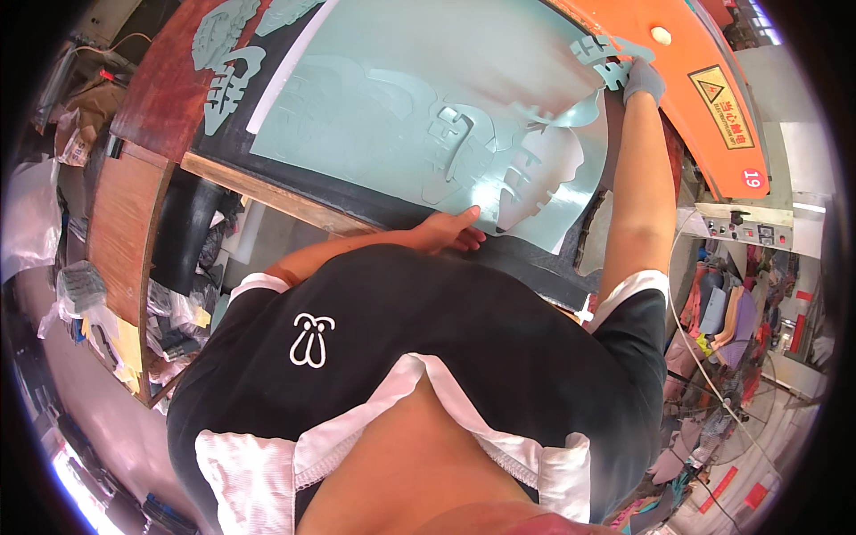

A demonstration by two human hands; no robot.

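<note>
A pale teal sheet (357,107) lies on the dark work surface before me, with several slotted shapes cut into it. Along its right side a cut shape (535,174) has a lifted, wavy edge and shines in the light. My right hand (644,82), in a grey glove, reaches to the far right and grips a slotted teal cut-out piece (593,52) beside the orange machine. Close to the sheet's near edge is my left hand (446,230), bare, thumb stretched out and fingers loosely bent apart, with nothing visible in it.
The orange machine arm (687,80) with a warning label rises at the far right, above a control panel (744,227) with knobs. More teal cut-outs (232,89) lie at the far left. A wooden rail (267,194) edges the table. Coloured scraps (727,312) are heaped at right.
</note>
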